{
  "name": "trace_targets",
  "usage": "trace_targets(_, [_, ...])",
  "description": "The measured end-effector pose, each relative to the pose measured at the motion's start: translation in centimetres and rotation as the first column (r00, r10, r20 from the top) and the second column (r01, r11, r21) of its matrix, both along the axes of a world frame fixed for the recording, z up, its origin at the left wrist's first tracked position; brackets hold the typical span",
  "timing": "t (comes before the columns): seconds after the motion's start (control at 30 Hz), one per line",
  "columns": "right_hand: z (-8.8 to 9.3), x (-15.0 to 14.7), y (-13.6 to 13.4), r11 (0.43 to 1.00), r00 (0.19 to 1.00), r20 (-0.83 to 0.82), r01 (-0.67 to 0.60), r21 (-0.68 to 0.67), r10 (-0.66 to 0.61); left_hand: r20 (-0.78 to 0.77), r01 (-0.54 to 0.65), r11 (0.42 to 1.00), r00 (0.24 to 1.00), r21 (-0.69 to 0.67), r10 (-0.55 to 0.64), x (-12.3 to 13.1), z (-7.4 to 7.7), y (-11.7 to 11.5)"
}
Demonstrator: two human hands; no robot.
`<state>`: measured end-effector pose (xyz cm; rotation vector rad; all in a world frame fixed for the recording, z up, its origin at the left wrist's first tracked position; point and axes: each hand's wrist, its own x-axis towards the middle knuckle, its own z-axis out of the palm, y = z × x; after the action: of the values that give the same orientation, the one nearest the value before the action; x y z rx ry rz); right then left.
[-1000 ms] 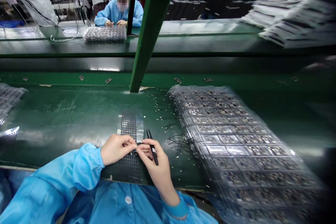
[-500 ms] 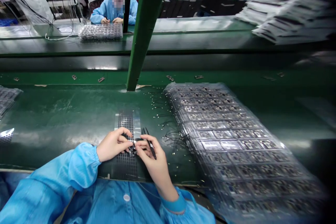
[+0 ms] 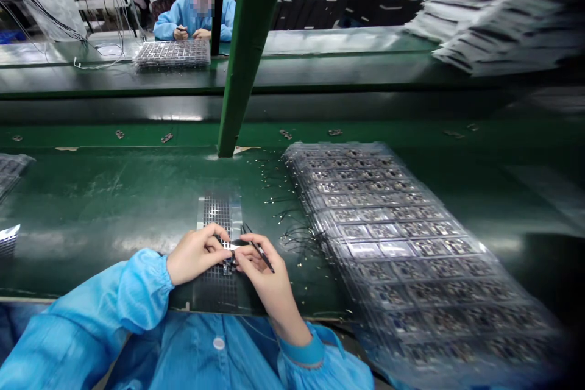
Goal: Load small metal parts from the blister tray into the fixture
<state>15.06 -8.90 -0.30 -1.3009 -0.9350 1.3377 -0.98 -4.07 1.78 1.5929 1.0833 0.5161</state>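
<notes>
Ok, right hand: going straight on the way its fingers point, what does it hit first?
Probably the left hand: the right hand, holding black tweezers, has its fingertips nearly at it. The small dark component lies just below that line; depth is unclear, so it could come first.

An electronics factory with a green assembly belt point(image 3: 91, 207) and stacked component trays point(image 3: 402, 244).

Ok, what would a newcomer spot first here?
The big clear tray stack, packed with rows of dark boards, fills the right of the green bench. At centre, the right hand grips black tweezers beside the left hand, both over a small mesh tray. Beyond the slanted green post, a co-worker in blue sits across the line.
</notes>
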Motion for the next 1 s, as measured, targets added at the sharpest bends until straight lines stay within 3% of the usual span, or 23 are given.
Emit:
trace_targets(0.47, [0.1,-0.4,0.0,0.998,0.990,0.138,-0.003,0.061,-0.006,0.006,-0.026,0.999,1.000,0.047,0.026,0.0,-0.1,-0.1])
trace_targets(0.83, [-0.5,-1.0,-0.5,0.987,0.964,0.254,0.035,0.158,-0.075,-0.130,0.116,0.952,0.988,0.285,-0.082,0.1,-0.2,-0.9])
trace_targets(1.0, [-0.7,-1.0,-0.4,0.985,0.962,0.266,0.015,0.174,-0.062,-0.136,0.119,0.952,0.987,0.281,-0.083,0.0,-0.2,-0.8])
